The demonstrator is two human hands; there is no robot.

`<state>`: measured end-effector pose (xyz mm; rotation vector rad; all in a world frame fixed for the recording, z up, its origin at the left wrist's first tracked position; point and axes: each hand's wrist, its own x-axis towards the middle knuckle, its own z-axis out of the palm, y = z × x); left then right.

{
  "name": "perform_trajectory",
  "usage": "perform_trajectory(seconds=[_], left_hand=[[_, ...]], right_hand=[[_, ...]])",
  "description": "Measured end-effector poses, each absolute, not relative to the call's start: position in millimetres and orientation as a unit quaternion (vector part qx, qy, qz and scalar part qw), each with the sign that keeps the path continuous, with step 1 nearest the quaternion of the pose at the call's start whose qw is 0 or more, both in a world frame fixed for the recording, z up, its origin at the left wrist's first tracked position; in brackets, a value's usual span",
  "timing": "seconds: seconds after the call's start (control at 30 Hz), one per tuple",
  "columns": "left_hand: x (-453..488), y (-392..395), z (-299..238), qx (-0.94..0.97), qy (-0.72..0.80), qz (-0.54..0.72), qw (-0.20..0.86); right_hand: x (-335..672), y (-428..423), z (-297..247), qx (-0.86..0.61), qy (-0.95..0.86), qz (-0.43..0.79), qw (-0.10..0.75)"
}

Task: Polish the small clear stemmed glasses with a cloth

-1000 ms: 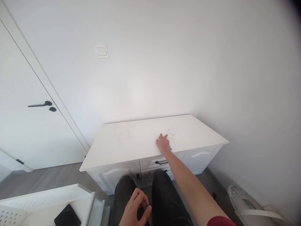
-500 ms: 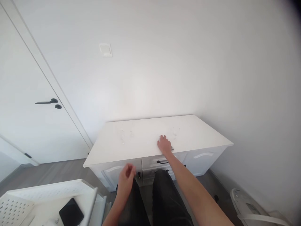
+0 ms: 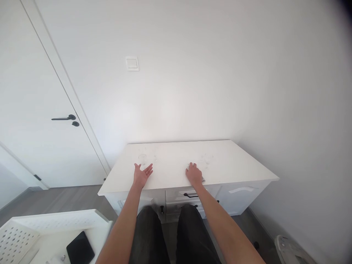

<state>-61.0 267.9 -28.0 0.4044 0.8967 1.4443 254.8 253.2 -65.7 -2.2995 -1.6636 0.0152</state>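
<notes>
My left hand (image 3: pixel 142 174) is open, fingers spread and palm turned up, over the left part of a white cabinet top (image 3: pixel 170 168). Just beyond its fingertips is a faint clear glass-like thing (image 3: pixel 143 158). My right hand (image 3: pixel 194 173) lies flat, knuckles up, near the top's front edge. A thin grey sliver (image 3: pixel 202 179) shows under its right side; I cannot make out what it is. Another faint clear mark or thing (image 3: pixel 207 158) is just past that hand.
The cabinet has black drawer handles (image 3: pixel 189 195) and stands against a white wall with a switch (image 3: pixel 132 63). A white door with a black lever (image 3: pixel 64 118) is at left. A white perforated tray (image 3: pixel 16 234) holds a black phone (image 3: pixel 79 251). A white device (image 3: pixel 291 251) sits lower right.
My left hand rose from my lap to the cabinet top and opened out. My right hand stayed in place on the top. The view shifted slightly.
</notes>
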Motion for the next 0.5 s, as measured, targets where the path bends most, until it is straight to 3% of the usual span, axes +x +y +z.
perform_trajectory(seconds=[0.3,0.5], left_hand=[[-60.5,272.4,-18.3,0.152,0.310,0.648,0.678],[-45.5,230.3,4.2,0.193,0.294,0.654,0.670]], right_hand=[[256.3,256.2,-68.9,-0.798,-0.570,0.040,0.191],[254.2,245.7,-60.2,-0.790,-0.541,0.111,0.267]])
